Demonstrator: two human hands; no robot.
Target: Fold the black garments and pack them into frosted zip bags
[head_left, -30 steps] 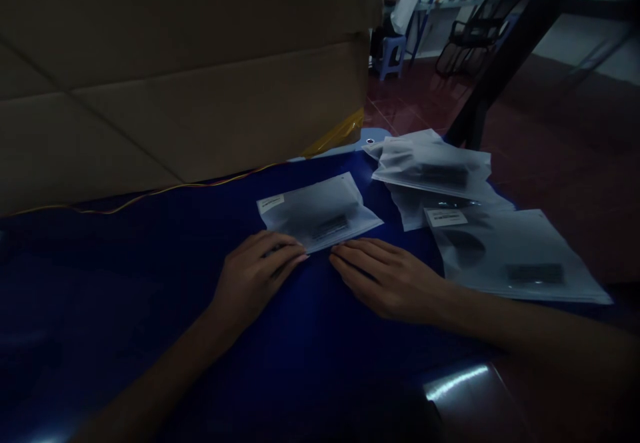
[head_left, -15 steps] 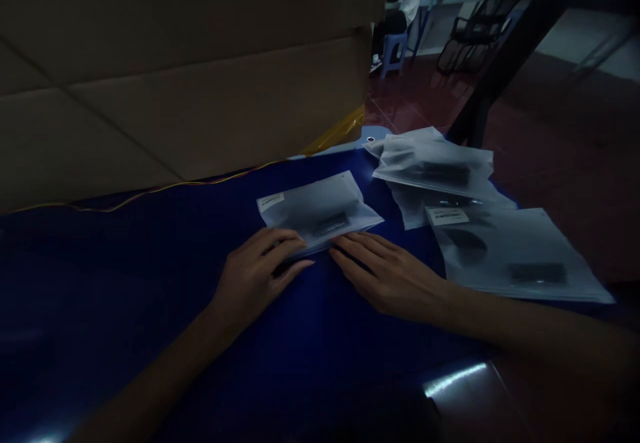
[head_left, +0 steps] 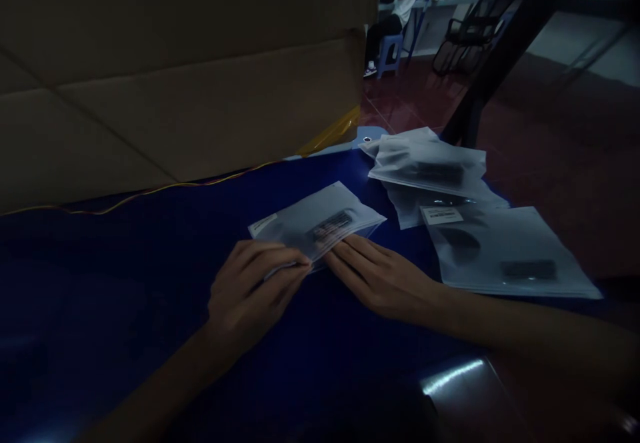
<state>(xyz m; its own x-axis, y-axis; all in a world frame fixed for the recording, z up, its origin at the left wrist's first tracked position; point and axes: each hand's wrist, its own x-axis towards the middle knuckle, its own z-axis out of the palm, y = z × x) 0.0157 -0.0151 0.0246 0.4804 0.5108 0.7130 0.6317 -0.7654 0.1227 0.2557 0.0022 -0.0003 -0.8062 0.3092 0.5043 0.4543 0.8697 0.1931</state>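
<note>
A small frosted plastic bag (head_left: 316, 220) with a white label and a dark part inside is tilted up off the blue table cover (head_left: 150, 276). My left hand (head_left: 247, 290) pinches the bag's near edge between thumb and fingers. My right hand (head_left: 383, 276) lies beside it with fingers stretched out, their tips under or against the bag's near right edge. Whether the right fingers grip the bag is hidden.
A big cardboard box (head_left: 175, 70) fills the back left, with a thin yellow wire (head_left: 150, 191) along its foot. A pile of similar bags (head_left: 430, 166) and a larger bag (head_left: 505, 250) lie at the right. Beyond are a dark post (head_left: 495, 50), a chair and a seated person (head_left: 395, 3).
The bag lay flat under both hands' fingertips; now its near edge is lifted and turned slightly, with my left hand closed on it. My right hand has slid a little left.
</note>
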